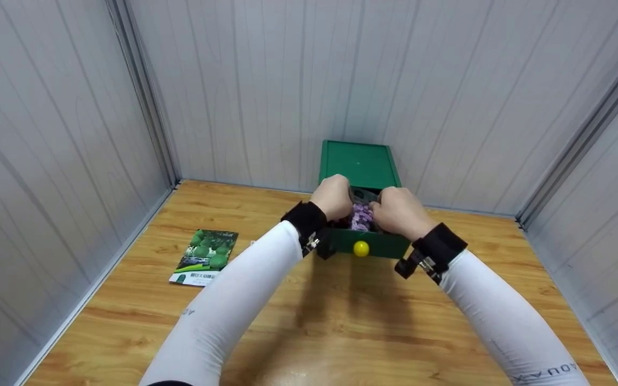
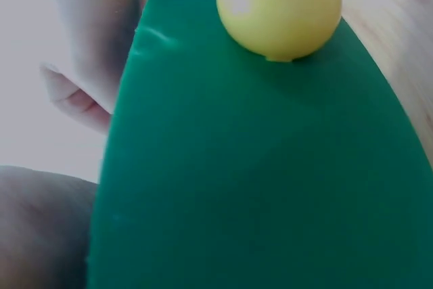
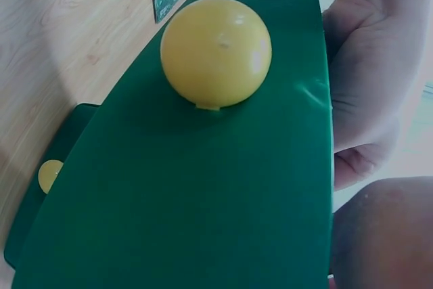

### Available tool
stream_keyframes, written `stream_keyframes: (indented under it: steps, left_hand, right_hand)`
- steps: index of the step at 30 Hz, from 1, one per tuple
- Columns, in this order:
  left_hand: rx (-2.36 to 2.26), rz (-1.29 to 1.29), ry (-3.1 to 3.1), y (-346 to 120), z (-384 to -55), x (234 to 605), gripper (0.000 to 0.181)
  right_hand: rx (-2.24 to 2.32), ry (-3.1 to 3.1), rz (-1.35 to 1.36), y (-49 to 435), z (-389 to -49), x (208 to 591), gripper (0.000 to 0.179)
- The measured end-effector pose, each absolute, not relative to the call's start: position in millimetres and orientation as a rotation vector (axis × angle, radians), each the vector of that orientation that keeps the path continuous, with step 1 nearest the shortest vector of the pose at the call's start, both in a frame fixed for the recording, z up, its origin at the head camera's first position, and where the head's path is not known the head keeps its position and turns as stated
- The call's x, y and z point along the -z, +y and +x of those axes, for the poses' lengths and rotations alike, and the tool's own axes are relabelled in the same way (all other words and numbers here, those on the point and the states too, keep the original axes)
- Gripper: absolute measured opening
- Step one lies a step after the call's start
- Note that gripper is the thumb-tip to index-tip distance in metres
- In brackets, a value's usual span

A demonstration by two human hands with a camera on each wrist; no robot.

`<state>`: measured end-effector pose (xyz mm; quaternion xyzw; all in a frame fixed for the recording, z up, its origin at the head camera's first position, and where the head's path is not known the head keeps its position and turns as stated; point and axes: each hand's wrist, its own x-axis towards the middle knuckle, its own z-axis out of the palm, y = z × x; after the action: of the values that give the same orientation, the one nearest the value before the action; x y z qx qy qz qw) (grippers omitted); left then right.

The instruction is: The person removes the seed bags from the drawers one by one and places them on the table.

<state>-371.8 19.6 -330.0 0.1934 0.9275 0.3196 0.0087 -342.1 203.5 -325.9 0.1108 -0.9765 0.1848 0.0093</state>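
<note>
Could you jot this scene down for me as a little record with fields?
Surface: wood-grain table
Furniture: green cabinet, one drawer pulled out
Handle: round yellow knob
Left hand: at drawer's left side, grip unclear
Right hand: at drawer's right side, grip unclear
Between hands: purple item, kind unclear
Left of cabinet: printed booklet

Sm. panelled booth [image 1: 35, 161], lt. gray walls [image 1: 271, 91], metal corner trim [image 1: 147, 96], wood-grain surf. [image 1: 491, 279]

the drawer [image 3: 196, 187] looks smooth plastic, its knob [image 3: 216, 52] glossy, the tabletop [image 1: 357, 338] wood-grained.
</note>
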Motion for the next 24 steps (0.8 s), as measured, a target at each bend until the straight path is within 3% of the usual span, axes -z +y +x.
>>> stream_keyframes:
  steps: [11,24]
  left_hand:
    - [-1.069,0.466,2.925,7,-370,320,0.044]
    - [-1.221,0.417,2.853,-5,-374,313,0.049]
  right_hand:
    - [-0.407,-3.086,0.383,197,-346,327,0.04]
    - [-0.448,-3.164,0.34,201,-355,332,0.033]
